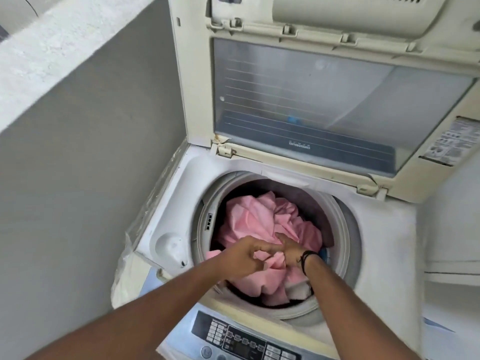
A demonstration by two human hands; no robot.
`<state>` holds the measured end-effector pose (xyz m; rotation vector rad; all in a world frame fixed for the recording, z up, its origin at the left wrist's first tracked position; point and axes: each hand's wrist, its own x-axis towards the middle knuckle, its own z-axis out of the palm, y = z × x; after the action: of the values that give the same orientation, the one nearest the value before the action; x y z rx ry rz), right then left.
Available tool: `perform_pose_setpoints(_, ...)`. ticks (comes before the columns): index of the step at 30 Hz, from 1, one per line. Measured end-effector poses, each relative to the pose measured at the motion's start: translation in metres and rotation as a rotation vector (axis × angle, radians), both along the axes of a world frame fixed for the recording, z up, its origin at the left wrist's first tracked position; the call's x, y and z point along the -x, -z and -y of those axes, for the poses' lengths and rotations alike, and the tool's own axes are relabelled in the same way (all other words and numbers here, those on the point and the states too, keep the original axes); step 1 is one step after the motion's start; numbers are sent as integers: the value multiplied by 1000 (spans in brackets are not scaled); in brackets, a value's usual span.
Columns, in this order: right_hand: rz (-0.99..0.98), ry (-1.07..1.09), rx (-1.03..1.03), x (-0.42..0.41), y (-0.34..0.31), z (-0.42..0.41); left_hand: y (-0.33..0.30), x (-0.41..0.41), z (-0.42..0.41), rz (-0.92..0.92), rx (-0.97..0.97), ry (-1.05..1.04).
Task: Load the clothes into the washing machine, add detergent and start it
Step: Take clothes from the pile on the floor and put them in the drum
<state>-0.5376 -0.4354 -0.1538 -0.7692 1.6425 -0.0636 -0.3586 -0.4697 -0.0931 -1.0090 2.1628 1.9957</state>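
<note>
A white top-loading washing machine [384, 229] stands with its lid [324, 100] raised upright. Pink cloth [257, 219] fills the drum, with a bit of white fabric [298, 292] at the near rim. My left hand [242, 255] rests on the pink cloth at the front of the drum, fingers curled around a fold. My right hand [291, 249], a dark band on its wrist, presses into the cloth just beside it, fingers pointing inward. No detergent is in view.
The control panel [244, 341] with buttons lies at the machine's near edge. A grey wall [78, 178] runs close along the left side, and a plastic bag [130, 271] is wedged between the wall and the machine. A white surface [452, 229] is at the right.
</note>
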Motion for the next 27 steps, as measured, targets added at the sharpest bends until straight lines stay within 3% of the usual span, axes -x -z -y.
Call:
perform_pose_setpoints(2,-48,-126,-22,6,15,-3,11,8,4,78,72,50)
perform_pose_setpoints(5,-108,-435,-107,8,37,-11,40,14,10,384,216,257)
perform_pose_setpoints(7,-244,-643,-104,5,45,-16,64,10,12,665,318,462)
perform_pose_setpoints(10,-558,-712,-16,5,51,-21,91,-1,7,913,433,672)
perform_pose_setpoints(12,-668,-654,58,12,52,-19,100,-2,3,918,451,720)
perform_pose_setpoints(15,-721,-498,139,20,48,-8,107,6,3,806,299,492)
perform_pose_setpoints(18,-713,-357,159,18,45,-1,108,8,7,739,394,385)
perform_pose_setpoints(24,-402,-503,-140,-14,54,-32,91,5,11,663,649,385)
perform_pose_setpoints(27,-270,-617,-235,-18,52,-38,89,9,10,693,563,449)
